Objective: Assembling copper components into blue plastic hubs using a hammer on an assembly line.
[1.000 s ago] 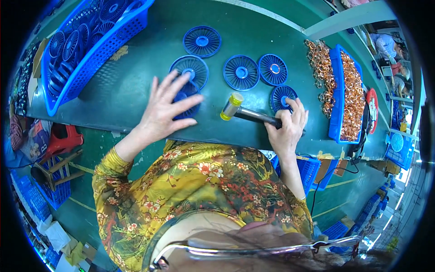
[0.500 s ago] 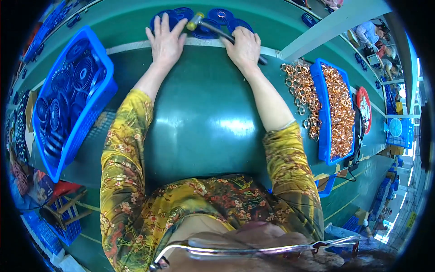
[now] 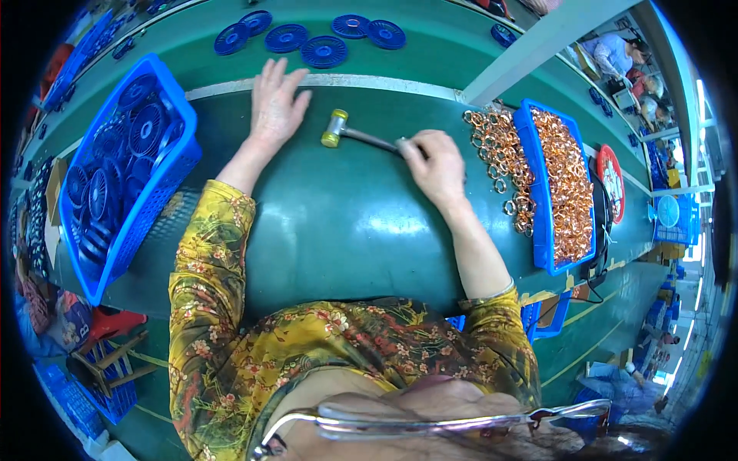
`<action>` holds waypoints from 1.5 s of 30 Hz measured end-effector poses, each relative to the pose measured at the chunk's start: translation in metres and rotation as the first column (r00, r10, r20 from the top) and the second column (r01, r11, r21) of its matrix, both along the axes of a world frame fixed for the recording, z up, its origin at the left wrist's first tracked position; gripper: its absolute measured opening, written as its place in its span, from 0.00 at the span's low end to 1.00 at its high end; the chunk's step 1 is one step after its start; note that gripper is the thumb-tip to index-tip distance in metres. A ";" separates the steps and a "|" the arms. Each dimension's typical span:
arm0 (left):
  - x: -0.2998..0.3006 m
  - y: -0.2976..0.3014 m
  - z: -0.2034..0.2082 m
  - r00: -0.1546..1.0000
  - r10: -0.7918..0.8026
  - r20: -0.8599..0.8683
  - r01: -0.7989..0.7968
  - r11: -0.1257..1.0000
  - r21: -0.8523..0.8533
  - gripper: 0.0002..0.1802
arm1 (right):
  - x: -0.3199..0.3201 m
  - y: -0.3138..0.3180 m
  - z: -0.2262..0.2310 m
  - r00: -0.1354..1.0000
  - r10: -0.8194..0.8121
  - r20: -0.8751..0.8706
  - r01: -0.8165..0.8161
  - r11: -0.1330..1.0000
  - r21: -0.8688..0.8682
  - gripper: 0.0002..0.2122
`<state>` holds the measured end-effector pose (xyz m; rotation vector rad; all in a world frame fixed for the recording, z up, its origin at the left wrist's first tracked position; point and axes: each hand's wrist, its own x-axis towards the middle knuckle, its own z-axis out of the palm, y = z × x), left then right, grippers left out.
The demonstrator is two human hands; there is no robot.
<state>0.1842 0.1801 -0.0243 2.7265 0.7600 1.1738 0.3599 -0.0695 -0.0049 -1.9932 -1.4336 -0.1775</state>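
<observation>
Above the green worktable (image 3: 346, 261), my right hand (image 3: 438, 167) is closed round the dark handle of a mallet (image 3: 335, 129) with yellow striking faces. The mallet's head points left, toward the middle of the table. My left hand (image 3: 275, 107) has its fingers apart and holds nothing, at the pale strip along the table's far edge. Beyond that strip several round blue slotted covers (image 3: 286, 38) lie flat on a green belt (image 3: 430, 73), apart from both hands. One of them shows a small ring at its centre.
At the left stands a blue basket (image 3: 188, 138) full of similar blue covers. Loose copper-coloured rings (image 3: 496, 150) are heaped beside a blue tray (image 3: 544, 207) of rings at the right. Behind it are a red round dish (image 3: 611, 184) and a slanting pale post (image 3: 530, 58).
Both hands have drawn back from the blue covers. The mallet has come nearer with my right hand. The covers lie uncovered and more spread out, some farther left.
</observation>
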 end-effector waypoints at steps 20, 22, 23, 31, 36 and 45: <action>-0.281 -0.008 0.117 0.875 0.458 -0.155 -0.417 0.877 0.238 0.28 | 0.072 -0.022 -0.002 0.762 -0.491 0.422 0.566 0.822 -0.066 0.07; -0.309 0.020 0.116 0.685 0.602 -0.411 -0.626 0.774 0.092 0.46 | 0.068 -0.027 -0.002 0.757 -0.487 0.435 0.556 0.830 -0.040 0.08; -0.324 0.037 0.108 0.594 0.584 -0.554 -0.677 0.735 0.048 0.55 | 0.067 -0.029 -0.005 0.770 -0.461 0.442 0.526 0.850 -0.030 0.08; -0.328 0.054 0.086 0.545 0.573 -0.612 -0.707 0.706 0.032 0.52 | -0.005 -0.032 0.006 0.949 -0.159 0.272 0.153 0.987 0.043 0.07; -0.291 0.059 0.103 0.679 0.520 -0.518 -0.678 0.715 -0.172 0.40 | -0.008 -0.045 0.000 0.973 -0.105 0.204 0.099 0.994 0.039 0.10; -0.308 0.035 0.100 0.618 0.690 -0.376 -0.733 0.679 0.042 0.22 | -0.049 -0.035 -0.009 0.990 0.140 0.002 -0.138 0.981 -0.133 0.10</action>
